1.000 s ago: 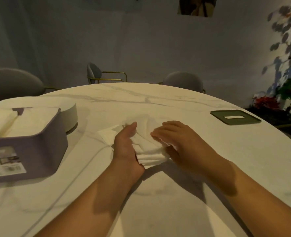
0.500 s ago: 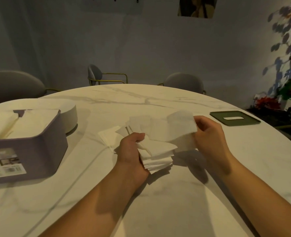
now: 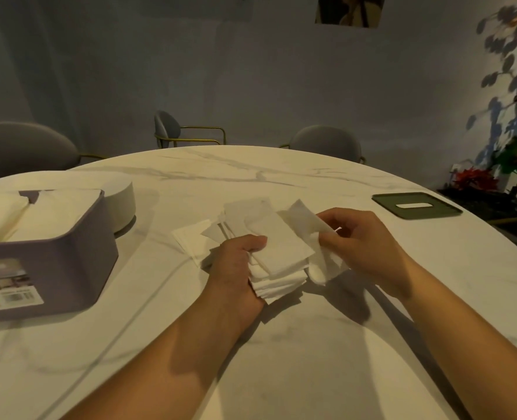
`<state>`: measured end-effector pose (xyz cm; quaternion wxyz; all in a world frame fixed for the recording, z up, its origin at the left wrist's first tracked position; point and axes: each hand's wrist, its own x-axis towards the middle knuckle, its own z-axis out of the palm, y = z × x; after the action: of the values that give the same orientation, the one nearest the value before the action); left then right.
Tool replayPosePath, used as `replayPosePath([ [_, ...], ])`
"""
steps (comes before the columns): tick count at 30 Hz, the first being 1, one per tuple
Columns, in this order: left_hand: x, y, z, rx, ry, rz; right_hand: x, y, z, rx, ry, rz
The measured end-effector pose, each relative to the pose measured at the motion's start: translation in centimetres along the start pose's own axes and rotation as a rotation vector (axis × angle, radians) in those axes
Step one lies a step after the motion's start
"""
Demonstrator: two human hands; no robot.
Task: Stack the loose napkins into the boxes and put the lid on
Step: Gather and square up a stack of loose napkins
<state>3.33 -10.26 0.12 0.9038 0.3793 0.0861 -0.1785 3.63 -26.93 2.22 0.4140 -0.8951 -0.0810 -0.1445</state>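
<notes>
White napkin stack gripped by the left hand — the right hand pinches one loose napkin.

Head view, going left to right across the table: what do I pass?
Purple box → left hand, gripping the napkin stack → right hand, pinching a single napkin → green lid.
</notes>
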Motion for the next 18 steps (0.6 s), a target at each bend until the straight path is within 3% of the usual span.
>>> replayPosePath([
  [3,-0.1,0.0,0.0,-0.018,0.001,-0.016,-0.3,-0.2,0.3,0.196,0.064,0.141],
  [7,-0.1,0.1,-0.2,-0.046,-0.024,-0.009,-1.1,-0.7,0.3,0.429,-0.035,0.317],
  [15,-0.2,0.1,-0.3,-0.068,-0.006,-0.029,-0.1,-0.2,-0.8,0.371,0.087,0.492],
  [18,0.0,0.0,-0.4,-0.095,0.004,-0.006,0.2,0.1,-1.0,0.228,0.158,0.44],
])
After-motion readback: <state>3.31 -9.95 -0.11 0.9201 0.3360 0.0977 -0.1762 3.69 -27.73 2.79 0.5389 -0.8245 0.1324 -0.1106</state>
